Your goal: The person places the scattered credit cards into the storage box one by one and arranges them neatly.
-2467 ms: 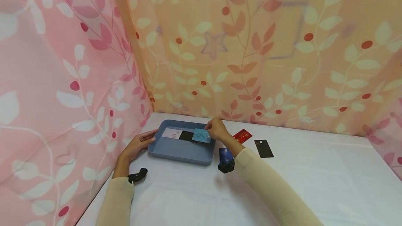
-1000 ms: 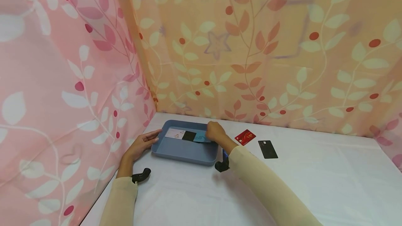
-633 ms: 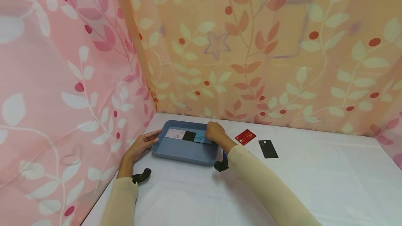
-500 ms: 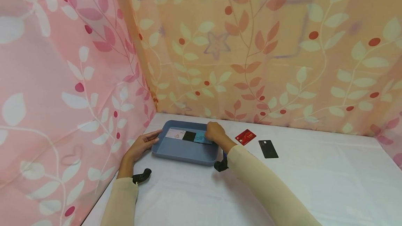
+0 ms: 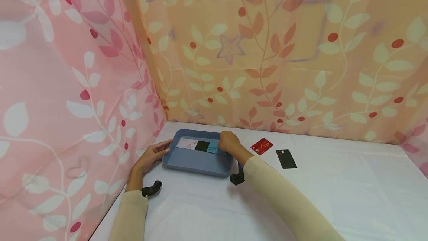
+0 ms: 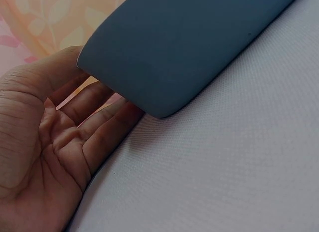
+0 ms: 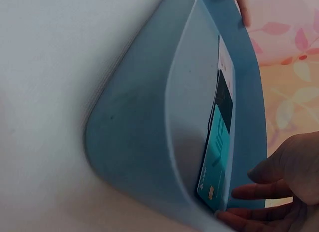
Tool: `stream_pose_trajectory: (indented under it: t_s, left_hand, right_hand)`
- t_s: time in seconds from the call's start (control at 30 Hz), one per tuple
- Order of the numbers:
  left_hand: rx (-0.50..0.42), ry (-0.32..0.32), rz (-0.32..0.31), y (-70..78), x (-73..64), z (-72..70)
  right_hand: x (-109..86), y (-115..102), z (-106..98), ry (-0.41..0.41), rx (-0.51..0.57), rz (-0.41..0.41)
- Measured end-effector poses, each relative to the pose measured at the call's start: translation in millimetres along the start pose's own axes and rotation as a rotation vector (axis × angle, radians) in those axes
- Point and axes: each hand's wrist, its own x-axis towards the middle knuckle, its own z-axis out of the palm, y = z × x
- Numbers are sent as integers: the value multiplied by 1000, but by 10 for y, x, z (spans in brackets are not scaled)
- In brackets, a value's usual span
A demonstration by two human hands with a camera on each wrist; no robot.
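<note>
A blue-grey tray point(image 5: 197, 164) stands on the white table in the head view. Along its far side lie a white patterned card point(image 5: 185, 143), a black card point(image 5: 202, 145) and a teal card point(image 7: 218, 142) in an overlapping row. My right hand point(image 5: 230, 142) is at the tray's right end. In the right wrist view its fingers are spread, one fingertip at the teal card's end, the thumb apart from it. My left hand point(image 5: 149, 158) rests against the tray's left end, its fingers extended along the wall in the left wrist view.
Right of the tray lie a red VIP card point(image 5: 262, 146) and a black card point(image 5: 286, 158). A blue card point(image 5: 240, 167) is mostly hidden behind my right wrist. Floral cloth walls point(image 5: 214, 66) rise at the back and left.
My right hand carried the teal card down into the tray and has loosened from it. The card now lies flat, just right of the black card. The left hand stays at the tray.
</note>
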Motion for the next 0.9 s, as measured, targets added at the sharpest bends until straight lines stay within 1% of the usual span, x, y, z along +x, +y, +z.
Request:
stream_pose_trajectory:
  t_s: [0.17, 0.27, 0.33, 0.53, 0.67, 0.77, 0.9]
  left_hand:
    - [2, 8, 8, -13, 11, 7]
    - [13, -2, 18, -23, 8, 7]
    - [12, 0, 13, -30, 10, 7]
    - [9, -1, 20, -43, 18, -14]
    - [12, -6, 22, -38, 7, -22]
    - [18, 1, 16, -32, 1, -20]
    - [20, -3, 21, -26, 0, -6]
  right_hand:
    - [-25, 63, -42, 26, 57, -78]
    - [-46, 103, -74, 20, 120, -101]
    - [-71, 128, -101, 26, 156, -118]
    - [-162, 187, -160, 75, 248, -199]
    - [-257, 204, -174, 77, 335, -211]
    - [-348, 210, -199, 87, 374, -223]
    - [-502, 215, -266, 108, 423, -210]
